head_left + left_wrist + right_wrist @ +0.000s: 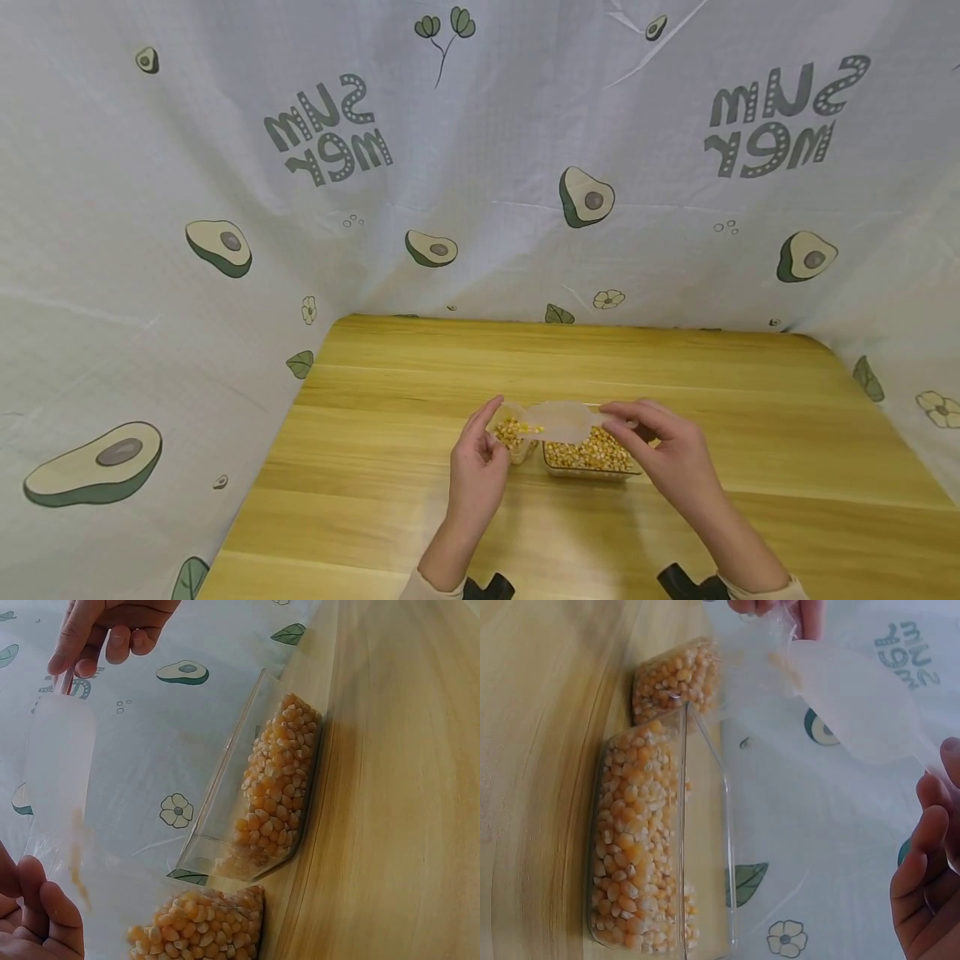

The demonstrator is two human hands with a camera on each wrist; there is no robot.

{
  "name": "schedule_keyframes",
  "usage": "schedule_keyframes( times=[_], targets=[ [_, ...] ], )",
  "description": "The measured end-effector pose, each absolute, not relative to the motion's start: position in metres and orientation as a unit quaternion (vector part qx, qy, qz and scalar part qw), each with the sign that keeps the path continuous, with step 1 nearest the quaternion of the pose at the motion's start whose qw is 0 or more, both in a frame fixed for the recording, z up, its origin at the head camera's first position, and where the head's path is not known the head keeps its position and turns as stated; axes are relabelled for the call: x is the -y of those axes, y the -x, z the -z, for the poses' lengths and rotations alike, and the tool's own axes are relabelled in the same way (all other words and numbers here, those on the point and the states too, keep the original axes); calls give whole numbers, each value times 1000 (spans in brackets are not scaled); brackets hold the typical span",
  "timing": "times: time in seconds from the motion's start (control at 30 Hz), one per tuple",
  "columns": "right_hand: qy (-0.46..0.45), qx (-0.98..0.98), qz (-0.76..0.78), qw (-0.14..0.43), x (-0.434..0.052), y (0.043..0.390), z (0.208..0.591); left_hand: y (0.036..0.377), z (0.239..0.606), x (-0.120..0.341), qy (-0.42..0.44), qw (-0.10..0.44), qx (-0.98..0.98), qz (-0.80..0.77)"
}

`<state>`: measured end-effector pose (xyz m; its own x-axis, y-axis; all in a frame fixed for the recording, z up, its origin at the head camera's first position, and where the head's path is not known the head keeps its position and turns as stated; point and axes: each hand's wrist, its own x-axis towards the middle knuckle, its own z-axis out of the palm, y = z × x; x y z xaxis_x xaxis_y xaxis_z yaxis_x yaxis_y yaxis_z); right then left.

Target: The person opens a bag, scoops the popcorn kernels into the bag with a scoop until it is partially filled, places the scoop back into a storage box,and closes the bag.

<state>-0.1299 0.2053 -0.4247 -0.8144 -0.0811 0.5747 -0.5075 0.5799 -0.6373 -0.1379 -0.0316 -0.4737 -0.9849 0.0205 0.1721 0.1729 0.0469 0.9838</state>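
My left hand pinches the upper edge of a clear plastic bag, which stands on the table with corn kernels in its lower part. By its handle my right hand holds a translucent white scoop. The scoop's front lip is at the bag's mouth, tilted toward it, and a few kernels lie near that lip. Just right of the bag, below the scoop, is a clear rectangular container with many corn kernels inside.
The wooden table extends around the bag and container. Behind it and at the sides hangs a pale cloth printed with avocados, leaves and letters. Dark wrist straps show at the bottom of the head view.
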Motion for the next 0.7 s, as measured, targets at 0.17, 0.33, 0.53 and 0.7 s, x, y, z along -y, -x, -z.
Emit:
schedule_keyframes(
  times=[0.17,0.33,0.53,0.7],
  targets=[
    [-173,852,-422,259,-205,129,424,137,473,31,67,59,722,686],
    [-181,854,-412,262,-206,130,424,136,471,31,64,61,718,690],
    [-195,855,-396,271,-209,130,427,135,471,30,56,59,714,696],
    [-196,857,-389,276,-212,129,431,136,471,29,56,63,716,693]
  ],
)
